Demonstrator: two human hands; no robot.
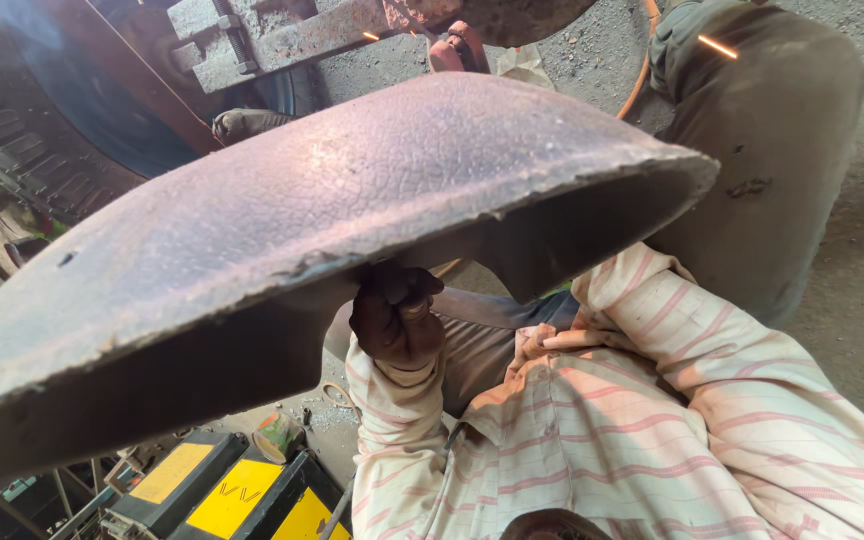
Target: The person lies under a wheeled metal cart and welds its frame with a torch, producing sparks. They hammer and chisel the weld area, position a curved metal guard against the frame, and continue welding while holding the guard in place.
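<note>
The step in hand looks like holding a big curved metal shield [352, 220] up as a screen, since it fills the view from nine o'clock to three o'clock while sparks [717, 46] fly at one o'clock near another person's dark trousers [772, 130]. One hand [395, 315], in a striped sleeve, is closed in a fist under the shield's lower edge at six o'clock; I cannot tell which hand it is, and no other shows. The shield is rusty brown, crackled and chipped along its rim, and keeping it up probably calls for a firm, steady grip.
</note>
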